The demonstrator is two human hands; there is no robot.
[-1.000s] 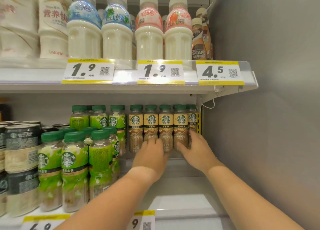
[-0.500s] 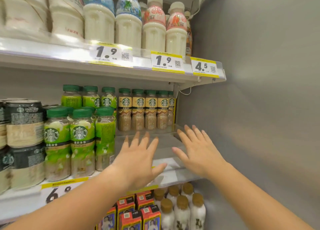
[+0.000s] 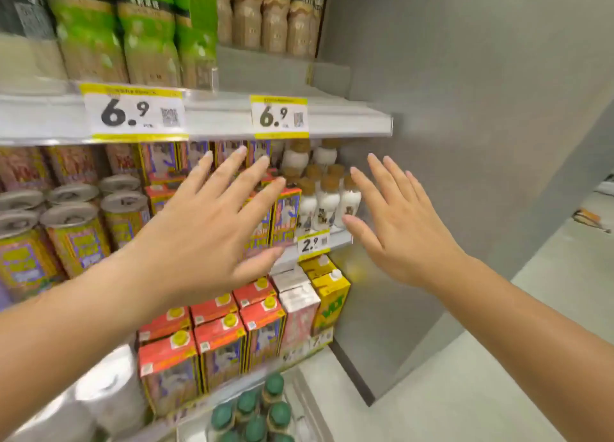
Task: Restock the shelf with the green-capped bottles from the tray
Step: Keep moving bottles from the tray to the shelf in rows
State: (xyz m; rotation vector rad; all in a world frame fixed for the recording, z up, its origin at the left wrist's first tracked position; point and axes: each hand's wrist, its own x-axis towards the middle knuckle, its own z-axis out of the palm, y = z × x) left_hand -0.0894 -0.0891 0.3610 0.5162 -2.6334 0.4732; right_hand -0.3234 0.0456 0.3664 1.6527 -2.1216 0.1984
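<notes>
Several green-capped bottles stand packed together at the bottom edge of the view, in what looks like a pale tray below the shelving. My left hand and my right hand hover in front of the middle shelves, both empty with fingers spread. Tan-labelled bottles stand at the back of the upper shelf, with bare shelf space in front of them. Green-labelled bottles fill that shelf's left part.
Price tags reading 6.9 hang on the shelf rail. Below are cans, small white bottles with brown caps, red cartons and a yellow carton. A grey side panel bounds the shelving on the right.
Both hands left the tan-labelled bottles at the shelf's back and drew toward me, empty. The view tilted down, so the lower shelves and the green-capped bottles came into sight.
</notes>
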